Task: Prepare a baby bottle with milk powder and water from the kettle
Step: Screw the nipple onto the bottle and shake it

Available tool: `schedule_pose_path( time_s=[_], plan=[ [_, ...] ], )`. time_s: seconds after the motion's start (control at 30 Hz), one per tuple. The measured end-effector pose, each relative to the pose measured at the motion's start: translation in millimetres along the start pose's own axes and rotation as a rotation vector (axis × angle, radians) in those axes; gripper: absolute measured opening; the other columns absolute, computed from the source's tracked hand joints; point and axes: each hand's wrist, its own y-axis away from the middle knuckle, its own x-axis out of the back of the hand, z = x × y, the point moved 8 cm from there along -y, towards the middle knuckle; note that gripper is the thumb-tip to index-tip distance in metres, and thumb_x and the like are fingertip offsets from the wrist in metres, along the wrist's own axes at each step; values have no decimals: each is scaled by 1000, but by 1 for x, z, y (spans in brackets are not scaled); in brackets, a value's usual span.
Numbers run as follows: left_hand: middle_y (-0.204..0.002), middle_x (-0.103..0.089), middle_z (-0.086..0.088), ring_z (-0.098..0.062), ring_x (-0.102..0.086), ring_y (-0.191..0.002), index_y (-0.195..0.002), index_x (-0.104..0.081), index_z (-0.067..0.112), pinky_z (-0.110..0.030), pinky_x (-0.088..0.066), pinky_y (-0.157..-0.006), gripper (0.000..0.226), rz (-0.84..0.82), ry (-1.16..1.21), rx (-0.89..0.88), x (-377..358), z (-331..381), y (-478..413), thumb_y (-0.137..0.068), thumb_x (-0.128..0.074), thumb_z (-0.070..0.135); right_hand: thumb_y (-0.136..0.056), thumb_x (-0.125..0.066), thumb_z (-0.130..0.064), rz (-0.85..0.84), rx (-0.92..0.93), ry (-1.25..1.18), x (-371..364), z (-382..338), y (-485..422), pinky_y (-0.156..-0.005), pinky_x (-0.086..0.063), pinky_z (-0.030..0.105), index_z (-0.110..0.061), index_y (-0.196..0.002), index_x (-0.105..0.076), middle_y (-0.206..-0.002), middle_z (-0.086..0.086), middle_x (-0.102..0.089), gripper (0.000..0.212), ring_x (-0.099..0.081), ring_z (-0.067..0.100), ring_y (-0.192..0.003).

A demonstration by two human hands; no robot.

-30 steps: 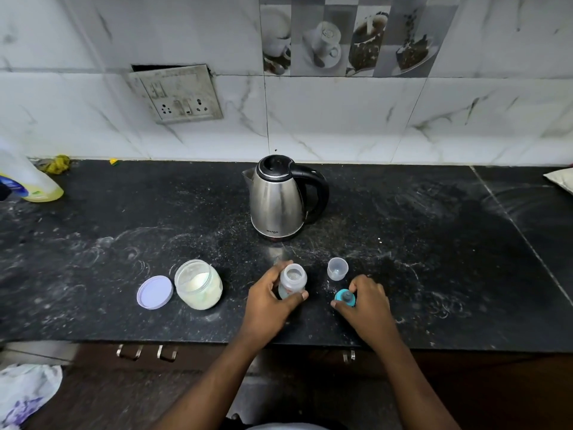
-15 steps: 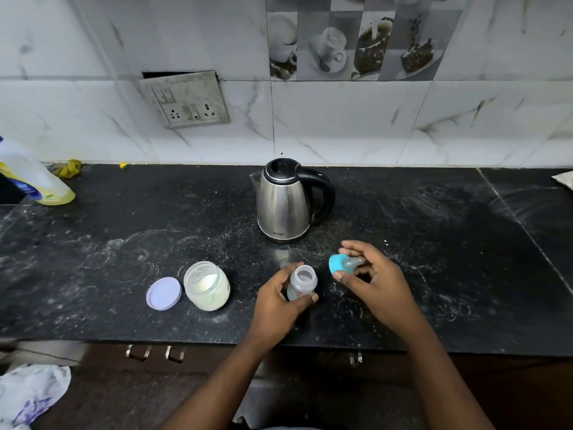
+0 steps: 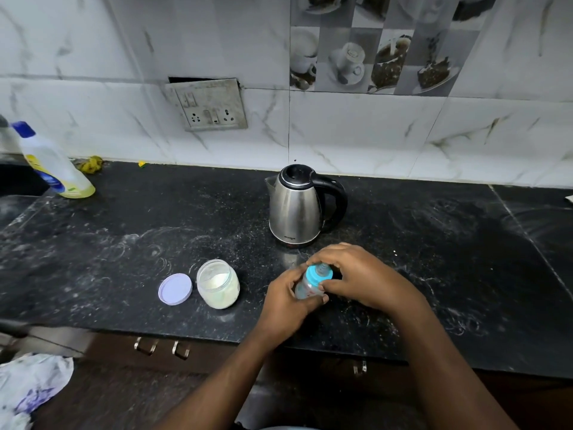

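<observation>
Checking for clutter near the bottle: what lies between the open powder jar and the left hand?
Nothing: in the head view, only bare black countertop separates the powder jar from the left hand, which holds the baby bottle.

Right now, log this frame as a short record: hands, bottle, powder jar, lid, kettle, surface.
left hand: wrapped around the baby bottle, holding it over the counter
right hand: fingers on the blue teat cap, which sits on the bottle neck
powder jar: open, pale powder inside, left of the hands
jar lid: lilac, flat on the counter, beside the jar
kettle: steel, lid shut, behind the hands
counter: black stone, dusted with white smears
</observation>
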Motion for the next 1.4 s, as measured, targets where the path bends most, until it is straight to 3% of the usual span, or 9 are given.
schedule_pose_path(
  time_s=[0.17, 0.43, 0.6, 0.73, 0.87, 0.97, 1.13, 1.27, 1.4],
  plan=[
    [-118, -79, 9, -11, -77, -110, -120, -75, 45, -21, -58, -91, 51, 7, -20, 8, 1, 0, 7, -76, -96, 28, -82, -83, -39, -3, -81, 86, 1, -2, -5, -86, -51, 34, -27, -112, -71, -104, -11, -61, 34, -59, 11, -99],
    [-112, -78, 6, -16, -75, -106, -114, -75, 50, -29, -59, -91, 49, 9, -77, -5, 5, -4, 21, -74, -94, 29, -87, -79, -19, -164, 13, 98, -18, -17, 3, -93, -43, 21, -24, -129, -71, -124, -8, -67, 43, -59, 8, -115],
    [-110, -79, 9, -9, -77, -102, -114, -77, 45, -22, -58, -87, 47, 22, -41, 25, 2, -2, 24, -74, -93, 27, -80, -80, -58, 22, -150, 154, -9, -9, 2, -66, -45, 32, -24, -94, -63, -94, -6, -64, 41, -60, 15, -85],
    [-110, -80, 6, -11, -79, -101, -115, -76, 46, -23, -59, -85, 50, 31, -22, 53, 4, -1, 25, -72, -94, 26, -79, -63, -82, 35, -166, 245, -17, -5, 4, -52, -30, 27, -34, -75, -41, -73, -9, -53, 54, -52, 14, -68],
    [-115, -82, 7, -11, -78, -106, -122, -74, 46, -24, -59, -92, 56, 39, 14, 44, 8, 11, 20, -72, -95, 30, -85, -63, -72, 172, -221, -333, -11, 16, 14, -66, -52, 27, -39, -118, -64, -88, -10, -67, 46, -65, 4, -75],
    [-115, -82, 7, -12, -78, -107, -121, -75, 37, -29, -60, -95, 59, 42, 33, 42, 16, 27, 11, -67, -97, 35, -100, -60, -52, 372, -312, -784, -16, 40, 27, -78, -57, 29, -34, -119, -69, -104, -10, -76, 27, -72, 9, -94],
    [-115, -84, 2, -18, -79, -109, -120, -78, 29, -31, -63, -95, 52, -36, 51, 28, 19, 61, -2, -72, -99, 23, -103, -47, -47, 198, -345, -1674, -83, 31, 28, -99, -56, 54, -11, -145, -56, -140, 22, -65, 56, -69, 32, -118],
    [-116, -83, 1, -10, -78, -107, -123, -76, 26, -20, -59, -90, 54, -98, 58, 6, 15, 81, -8, -76, -97, 8, -111, -38, -37, 162, -260, -1990, -99, 9, 17, -110, -51, 51, -2, -152, -49, -150, 27, -54, 55, -54, 38, -137],
    [-138, -75, 0, -17, -71, -129, -147, -61, 19, -30, -58, -106, 82, -36, 188, -34, 22, 102, -16, -73, -95, 20, -108, -51, -27, 333, -145, -2044, -88, 3, 11, -109, -53, 44, 0, -152, -47, -153, 26, -52, 52, -50, 38, -144]
  ],
)
